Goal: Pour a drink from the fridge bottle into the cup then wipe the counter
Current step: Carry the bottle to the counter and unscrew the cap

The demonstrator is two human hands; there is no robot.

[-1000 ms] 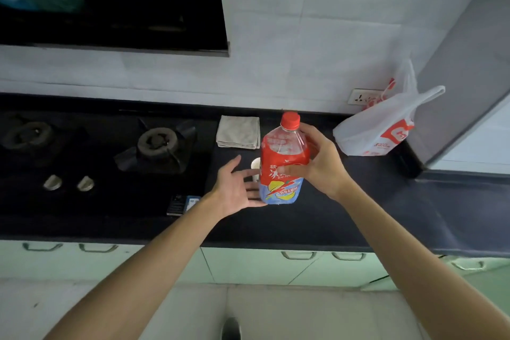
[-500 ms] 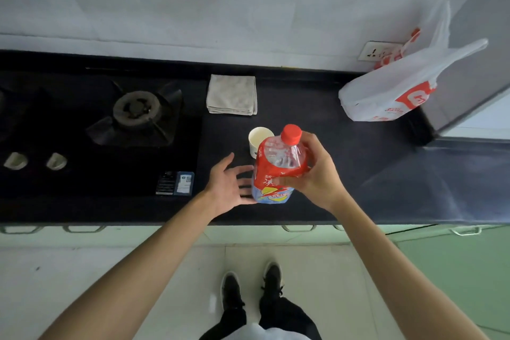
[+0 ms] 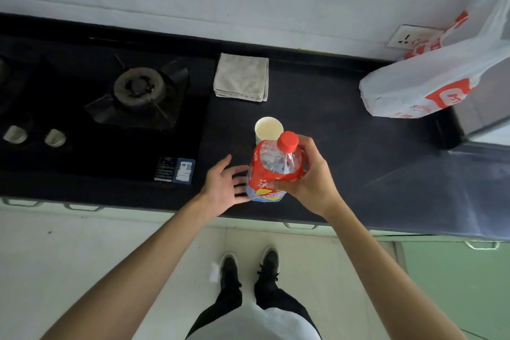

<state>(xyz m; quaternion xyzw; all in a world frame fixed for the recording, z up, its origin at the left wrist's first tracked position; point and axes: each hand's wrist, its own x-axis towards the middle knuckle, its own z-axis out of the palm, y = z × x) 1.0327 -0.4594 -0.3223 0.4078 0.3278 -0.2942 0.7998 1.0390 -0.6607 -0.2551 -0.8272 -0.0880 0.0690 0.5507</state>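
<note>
- Right hand (image 3: 306,182) is gripping the bottle (image 3: 271,171) around its upper body, fingers wrapped over the red label; left hand (image 3: 223,185) is hovering open beside the bottle's lower part, fingers spread, fingertips just reaching its base, holding nothing.
- Bottle is standing roughly upright over the near part of the counter (image 3: 345,146); whether its base is resting on the surface or just above it, hard to tell from this angle.
- Red cap (image 3: 287,141) is sitting on the neck, so nothing is pouring yet.
- Step in hand, as I am reading it: bringing the bottle into place by the cup (image 3: 268,130) and getting ready to open it.
- Cup is standing upright just behind the bottle, mouth open, looking empty, partly hidden by the bottle's shoulder.
- Next move is likely calling for one hand steadying the body while the other is unscrewing the cap, then tilting the neck over the cup's rim; the cup looks light, so a knock from the bottle could be tipping it.
- Folded cloth (image 3: 242,76) is lying further back by the wall, well apart from both hands, waiting for the wiping.
- Plastic bag (image 3: 425,85) is sitting off to the right, and the stove burner (image 3: 139,87) to the left, both clear of the work.
</note>
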